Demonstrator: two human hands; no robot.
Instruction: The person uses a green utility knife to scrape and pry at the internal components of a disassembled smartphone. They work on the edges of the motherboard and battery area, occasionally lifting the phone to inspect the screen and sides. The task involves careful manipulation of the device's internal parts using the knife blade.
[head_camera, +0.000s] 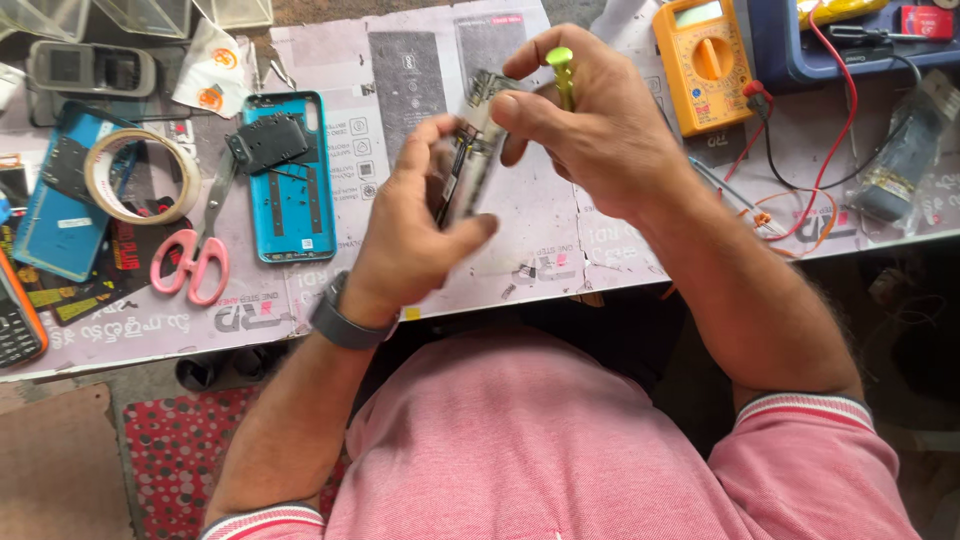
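— Since the opened phone (468, 165) is lifted off the desk (560, 240) and turned edge-on, why does the left hand (415, 235) wrap it so?

— Its grip closes on the phone's sides, steadying it above the desk's middle. The right hand (590, 120), at one o'clock of it, is closed around a yellow-green screwdriver (562, 72) pointing down into the top end.

— And the teal back cover (290, 180)?

— Parked at nine o'clock, beside the pink scissors (195, 260).

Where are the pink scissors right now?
In the head view, the pink scissors lie on the table at the person's left, between the tape roll and the blue phone back cover.
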